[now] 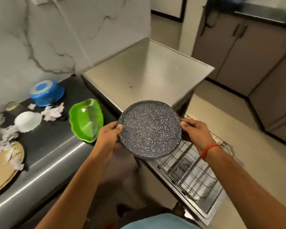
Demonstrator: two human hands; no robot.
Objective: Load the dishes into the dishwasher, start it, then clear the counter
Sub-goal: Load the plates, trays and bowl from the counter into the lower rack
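Dark speckled plate [149,128] held in the air over the wire rack [193,172] of the open dishwasher, left hand [108,135] gripping its left rim, right hand [196,132] gripping its right rim, green leaf-shaped dish [86,120] and what seems an overturned blue bowl [46,93] on the dark worktop [46,146] at left

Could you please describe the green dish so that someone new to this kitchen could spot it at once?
Find the dark counter left of the open dishwasher. The green leaf-shaped dish overhangs its front edge, beside the left hand. It is the only bright green, translucent item there.
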